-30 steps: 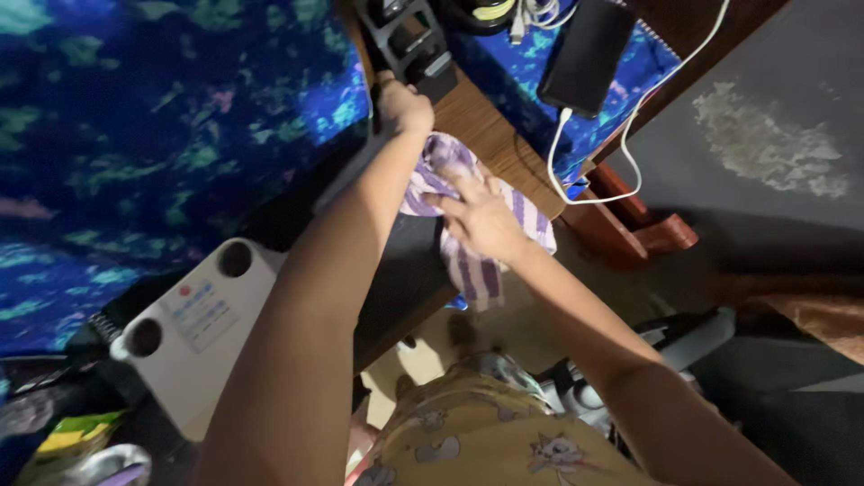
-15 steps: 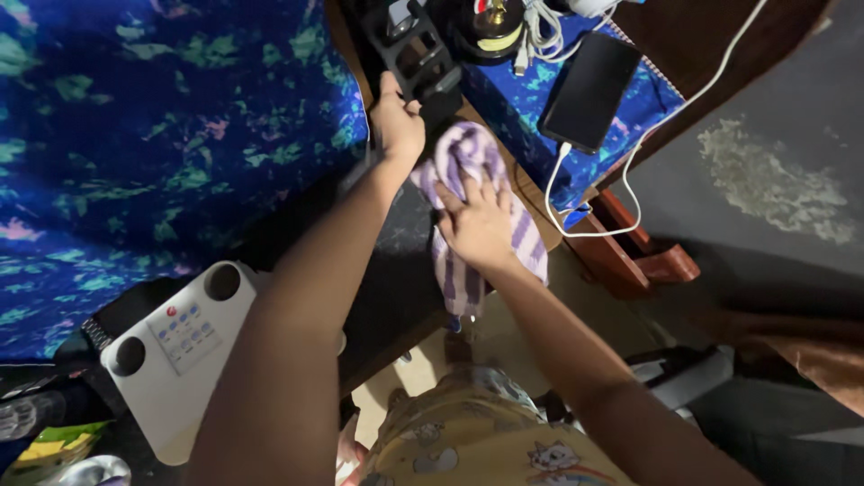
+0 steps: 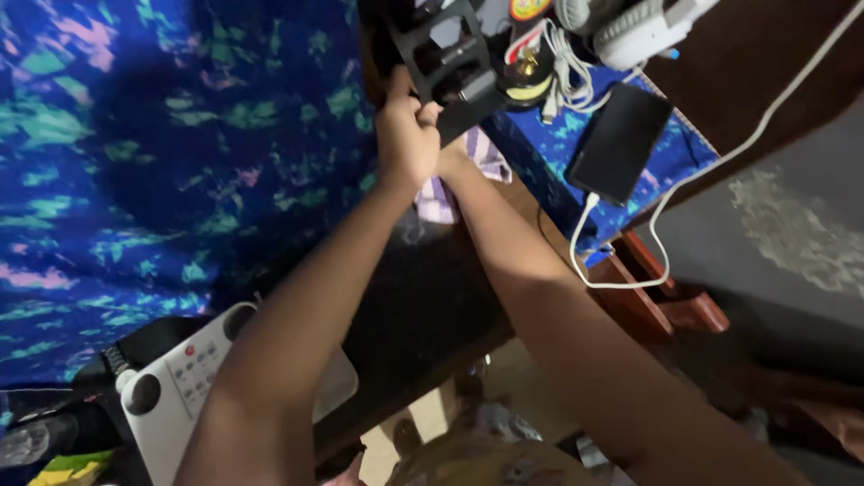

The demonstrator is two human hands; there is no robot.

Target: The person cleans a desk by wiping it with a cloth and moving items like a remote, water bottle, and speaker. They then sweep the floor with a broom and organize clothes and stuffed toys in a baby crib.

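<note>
Black plastic is what both hands meet at: a boxy, open-framed holder standing at the far edge of the dark tabletop, against the blue patterned fabric. The left hand has its fingers curled closed around the holder's near left corner, thumb up along the frame. The right hand is mostly hidden behind the left one, so I cannot tell how its fingers sit; it lies over a purple-and-white striped cloth bunched just beneath the holder (touching it, as far as I can judge). Just right of the holder are coiled white cables and a dark phone on a charging lead. A white controller-like device lies near the left elbow. To handle the holder well, I would keep the left grip steady and low while the cloth works underneath, minding the cables alongside.
</note>
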